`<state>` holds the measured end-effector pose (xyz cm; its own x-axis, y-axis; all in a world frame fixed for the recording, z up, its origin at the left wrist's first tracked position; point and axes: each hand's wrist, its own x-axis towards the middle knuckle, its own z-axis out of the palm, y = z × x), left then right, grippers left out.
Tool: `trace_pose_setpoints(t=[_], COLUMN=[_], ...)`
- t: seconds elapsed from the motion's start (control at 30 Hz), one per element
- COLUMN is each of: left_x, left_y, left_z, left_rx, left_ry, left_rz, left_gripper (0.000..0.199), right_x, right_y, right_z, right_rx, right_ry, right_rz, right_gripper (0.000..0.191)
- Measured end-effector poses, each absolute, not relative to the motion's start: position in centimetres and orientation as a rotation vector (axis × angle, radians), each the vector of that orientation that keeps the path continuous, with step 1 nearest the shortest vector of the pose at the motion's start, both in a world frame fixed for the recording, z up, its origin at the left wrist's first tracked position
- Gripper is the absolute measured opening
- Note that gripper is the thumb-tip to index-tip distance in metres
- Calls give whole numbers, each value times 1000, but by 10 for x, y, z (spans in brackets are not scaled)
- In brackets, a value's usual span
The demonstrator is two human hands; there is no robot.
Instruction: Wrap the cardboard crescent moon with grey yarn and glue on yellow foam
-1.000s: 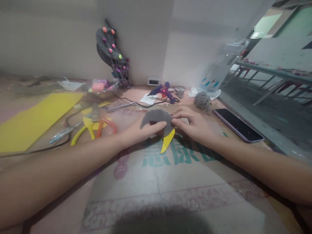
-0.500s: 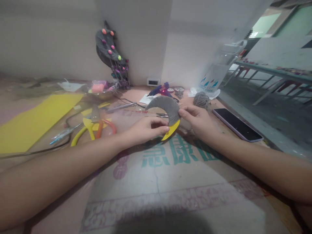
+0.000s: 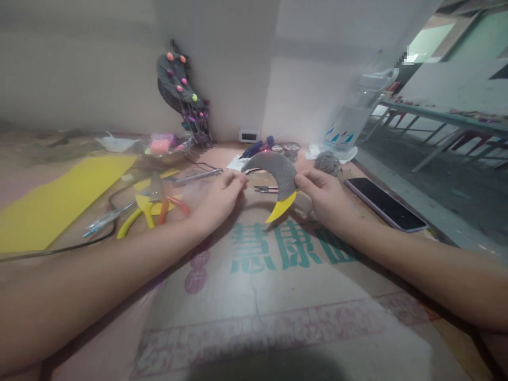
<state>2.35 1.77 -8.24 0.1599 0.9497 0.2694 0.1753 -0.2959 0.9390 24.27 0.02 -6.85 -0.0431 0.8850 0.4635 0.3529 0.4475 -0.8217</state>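
A crescent [image 3: 278, 169] wrapped in grey yarn, with its lower tip bare and yellow, is held above the printed sheet. My right hand [image 3: 325, 193] pinches its outer right edge, close to where the grey wrapping meets the yellow. At the crescent's upper left tip, my left hand [image 3: 226, 196] has its fingers pressed together; what lies between them is hidden. Behind my right hand sits a ball of grey yarn [image 3: 327, 163]. A small pair of scissors [image 3: 265, 189] lies beneath the crescent.
Left of my hands lie pliers [image 3: 154, 203] with yellow and orange handles and a yellow sheet [image 3: 59, 206]. Behind are a blue glue gun [image 3: 257, 148], a water bottle [image 3: 349, 116] and a decorated grey crescent [image 3: 172, 79]. A phone [image 3: 384, 203] lies at the right edge.
My left hand has left the yellow lower end and moved up and left to the other tip. The crescent has shifted slightly right; my right hand still holds it.
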Motion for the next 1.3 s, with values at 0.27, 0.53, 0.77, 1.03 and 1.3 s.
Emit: trace_pose_setpoints(t=[0.27,0.53,0.77,1.03,1.3], left_x=[28,27,27,27,26], left_y=[7,6,5,5,7], left_z=[-76,-70,-75,-66,-69], left_rx=[2100,2166,2076,2043,2045], left_ry=[1005,992,1075,1241,1217], left_rz=[923,894,880,989,970], left_gripper=[31,47,44,44,46], right_x=[231,228,229,232,230], right_y=[-10,-12,-12,-7,-7], right_z=[-66,-67,-68,-74,-74], right_rx=[-1161,-1161,-1145,-1105,-1139], right_ry=[-1822,-1933,-1916,-1950,-1960], right_rz=[560,502,516,495,415], right_gripper=[23,23,24,18,11])
